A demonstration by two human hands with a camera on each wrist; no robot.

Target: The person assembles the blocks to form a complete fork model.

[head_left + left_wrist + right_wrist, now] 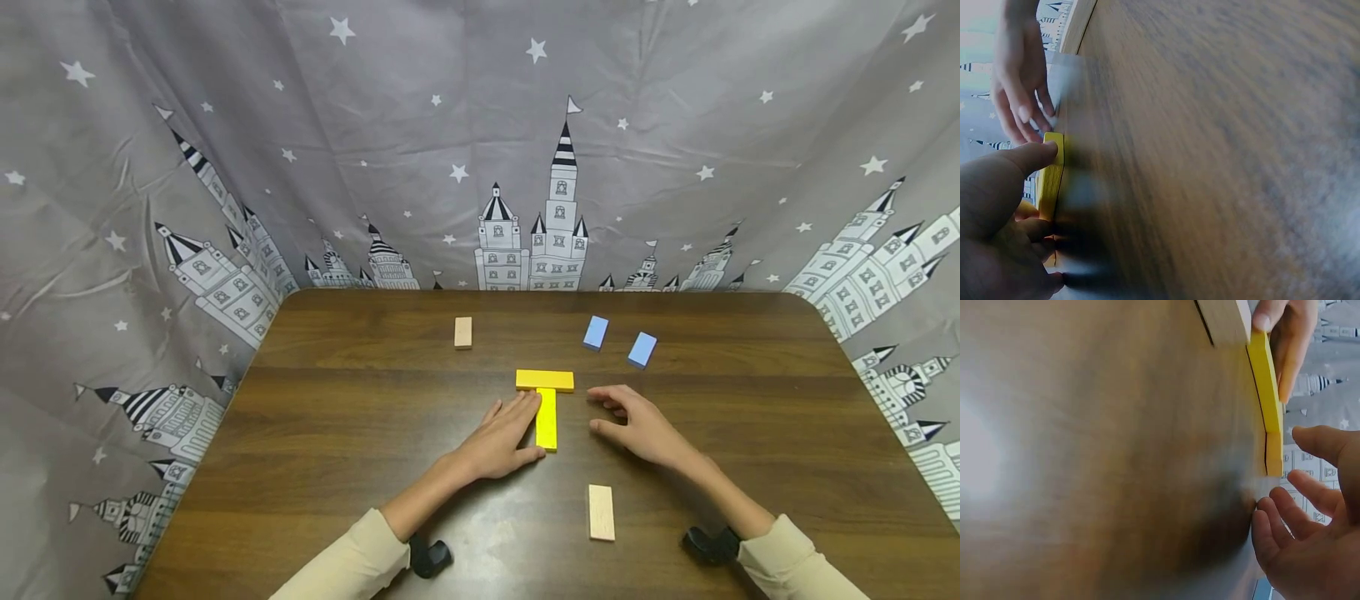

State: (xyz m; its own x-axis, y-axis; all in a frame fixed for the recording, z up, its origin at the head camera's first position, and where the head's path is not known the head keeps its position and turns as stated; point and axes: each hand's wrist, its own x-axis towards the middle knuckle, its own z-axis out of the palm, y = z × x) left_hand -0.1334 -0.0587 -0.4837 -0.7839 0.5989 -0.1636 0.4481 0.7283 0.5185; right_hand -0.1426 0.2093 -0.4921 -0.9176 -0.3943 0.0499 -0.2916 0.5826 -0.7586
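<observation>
No readable text, labels, brands or numbers appear on anything in view

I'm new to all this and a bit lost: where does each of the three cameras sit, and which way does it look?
Head: worn on the head, looking down at the table; both hands and sleeves show.
Left wrist: low over the table, facing the yellow blocks; the left hand fills the corner.
Right wrist: low, facing the blocks from the other side; the right hand shows.
Shared: both wrist views catch the yellow blocks and the opposite hand.
</observation>
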